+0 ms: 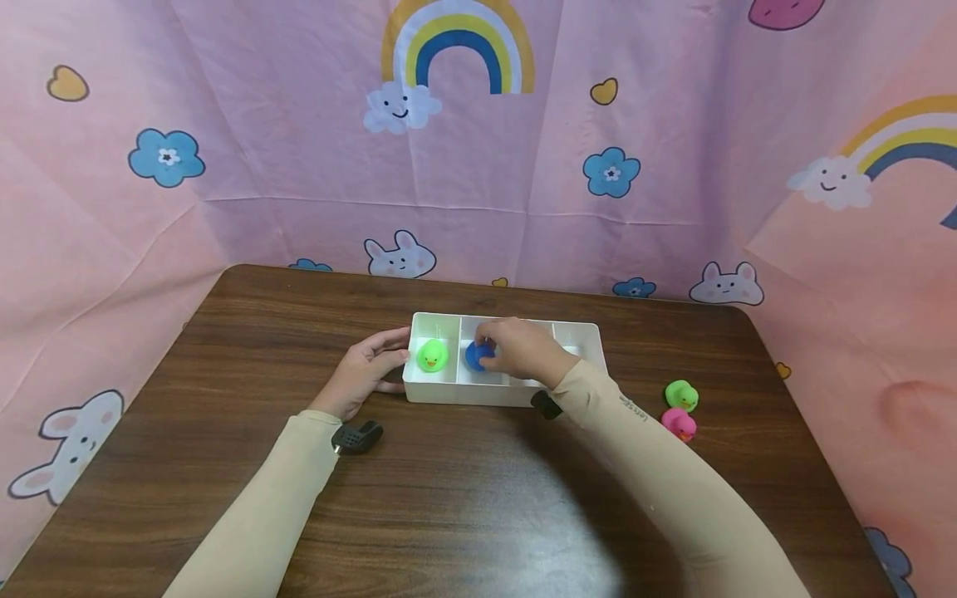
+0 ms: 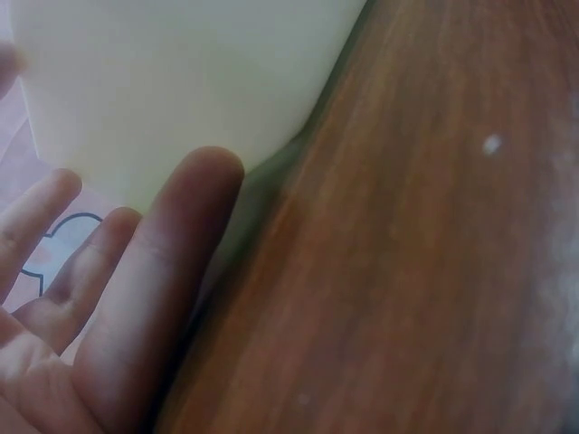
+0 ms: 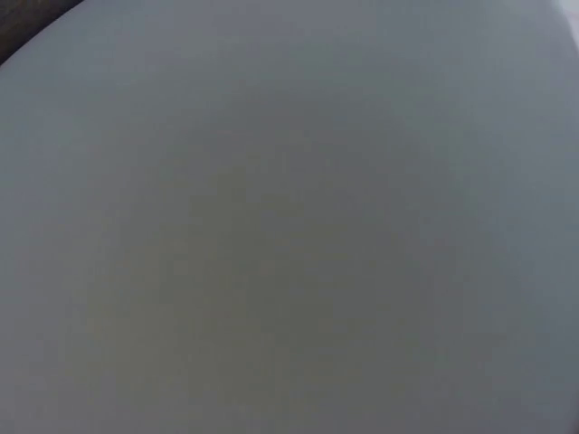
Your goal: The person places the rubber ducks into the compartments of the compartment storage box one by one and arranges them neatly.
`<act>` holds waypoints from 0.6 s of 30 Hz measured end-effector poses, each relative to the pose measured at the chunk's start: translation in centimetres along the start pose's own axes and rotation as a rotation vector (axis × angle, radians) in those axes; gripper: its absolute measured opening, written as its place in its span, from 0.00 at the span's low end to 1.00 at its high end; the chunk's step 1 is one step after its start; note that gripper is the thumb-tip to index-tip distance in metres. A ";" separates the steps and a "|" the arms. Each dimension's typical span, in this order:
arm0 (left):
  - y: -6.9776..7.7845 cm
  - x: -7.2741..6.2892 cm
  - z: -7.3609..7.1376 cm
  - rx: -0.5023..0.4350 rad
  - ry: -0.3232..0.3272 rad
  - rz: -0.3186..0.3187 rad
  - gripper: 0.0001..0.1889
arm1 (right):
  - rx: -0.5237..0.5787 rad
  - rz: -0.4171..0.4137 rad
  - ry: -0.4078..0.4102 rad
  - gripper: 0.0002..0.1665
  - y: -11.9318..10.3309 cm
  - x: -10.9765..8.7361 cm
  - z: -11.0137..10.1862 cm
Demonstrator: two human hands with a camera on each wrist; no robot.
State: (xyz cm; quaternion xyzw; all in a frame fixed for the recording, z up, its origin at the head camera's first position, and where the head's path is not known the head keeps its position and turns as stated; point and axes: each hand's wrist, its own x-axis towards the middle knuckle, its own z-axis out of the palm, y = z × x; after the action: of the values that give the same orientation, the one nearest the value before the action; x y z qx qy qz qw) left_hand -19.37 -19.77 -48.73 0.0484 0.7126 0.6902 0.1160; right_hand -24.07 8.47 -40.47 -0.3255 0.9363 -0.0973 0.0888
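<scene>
A white divided box (image 1: 478, 394) stands on the table. My left hand (image 1: 361, 372) rests its fingertips against the box's left end, thumb and fingers fairly straight; the left wrist view shows the thumb (image 2: 172, 253) touching the pale wall (image 2: 199, 81). In the leftmost compartment sits a light green rubber duck (image 1: 432, 355). My right hand (image 1: 527, 350) reaches over the box and pinches a blue rubber duck (image 1: 477, 356) in the second compartment, its fingers partly covering the duck. That hand and forearm hide much of the right compartments. A blurred pale surface (image 3: 289, 217) fills the right wrist view.
To the right of the box, beyond my right forearm, a green rubber duck (image 1: 682, 395) and a pink rubber duck (image 1: 679, 423) sit together on the brown wooden table (image 1: 449, 515). A printed cloth (image 1: 478, 166) hangs behind the table and along both sides.
</scene>
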 end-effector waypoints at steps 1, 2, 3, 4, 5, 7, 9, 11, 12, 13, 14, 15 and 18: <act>0.0 0.0 0.0 0.000 0.000 0.001 0.28 | -0.009 -0.005 0.001 0.13 0.0 0.0 0.0; 0.0 0.0 0.0 0.000 0.000 0.001 0.28 | -0.020 -0.009 0.002 0.13 0.0 0.0 0.1; 0.0 0.0 0.0 0.000 -0.001 0.001 0.28 | -0.030 -0.013 0.004 0.13 0.0 0.0 0.1; 0.0 0.0 0.0 0.000 -0.001 0.001 0.28 | -0.038 -0.017 0.006 0.13 0.0 0.0 0.2; 0.0 0.0 0.0 0.001 -0.002 0.002 0.28 | -0.046 -0.019 0.009 0.13 0.0 0.0 0.2; 0.0 0.0 0.1 0.000 -0.001 0.003 0.28 | -0.047 -0.020 0.015 0.13 0.0 0.0 0.3; 0.0 0.0 0.1 0.001 0.001 0.004 0.28 | -0.049 -0.016 0.018 0.13 -0.1 0.0 0.3; 0.0 0.0 0.1 0.000 0.002 0.008 0.28 | -0.052 -0.011 0.017 0.14 -0.2 0.0 0.3; 0.0 0.0 0.1 -0.003 0.002 0.009 0.28 | -0.053 -0.008 0.017 0.14 -0.2 0.0 0.3; 0.0 0.0 0.1 -0.008 0.001 0.011 0.28 | -0.052 -0.004 0.014 0.14 -0.3 0.0 0.3; 0.0 0.0 0.1 -0.011 -0.001 0.014 0.28 | -0.055 0.001 0.010 0.15 -0.4 0.0 0.3; 0.0 0.0 0.0 -0.015 -0.003 0.015 0.28 | -0.056 0.005 0.006 0.15 -0.4 0.0 0.3; 0.0 0.0 0.0 -0.024 -0.003 0.014 0.28 | -0.059 0.010 -0.005 0.18 -0.5 -0.1 0.2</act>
State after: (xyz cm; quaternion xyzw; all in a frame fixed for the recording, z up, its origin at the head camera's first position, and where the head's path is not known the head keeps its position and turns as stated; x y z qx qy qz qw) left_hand -19.41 -19.74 -48.70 0.0530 0.7038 0.6993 0.1131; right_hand -23.66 8.06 -40.48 -0.3235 0.9402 -0.0681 0.0820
